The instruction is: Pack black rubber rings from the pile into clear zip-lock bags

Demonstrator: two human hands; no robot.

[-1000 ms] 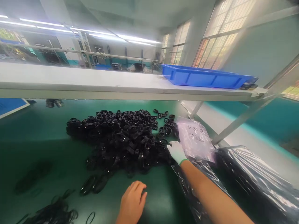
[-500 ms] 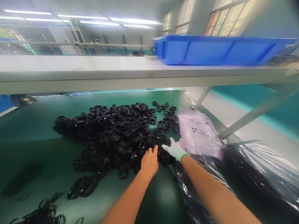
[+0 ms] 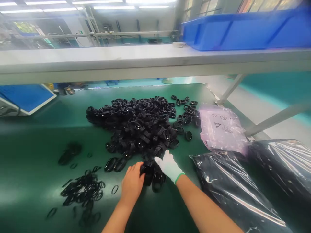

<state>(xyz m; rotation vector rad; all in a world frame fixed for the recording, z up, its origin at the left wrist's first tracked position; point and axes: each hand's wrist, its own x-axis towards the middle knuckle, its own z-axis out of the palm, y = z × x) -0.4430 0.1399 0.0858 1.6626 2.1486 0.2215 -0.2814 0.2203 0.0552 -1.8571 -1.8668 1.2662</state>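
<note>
A large heap of coiled black cables [image 3: 145, 123] lies on the green tabletop. At its near edge, several coils [image 3: 152, 174] are cupped between my two hands. My bare left hand [image 3: 133, 181] curls its fingers against the left side of this clump. My right hand [image 3: 169, 166], in a white glove with a green cuff, is closed in on the clump's upper right side, its lower fingers partly hidden. Two coils [image 3: 115, 164] lie just left of the heap. Nearer on the left is a loose pile of thin black rings [image 3: 82, 189].
A pink printed plastic bag [image 3: 221, 126] lies right of the heap. Closer on the right are black goods in clear plastic bags [image 3: 233, 187]. A white shelf [image 3: 109, 60] crosses above the table, carrying a blue bin [image 3: 243, 32]. A slanted metal leg [image 3: 277, 119] stands at right.
My hands have moved nearer and left in view, drawing a clump of coils out from the heap's right side. The camera has turned down and left, bringing more of the ring pile into view.
</note>
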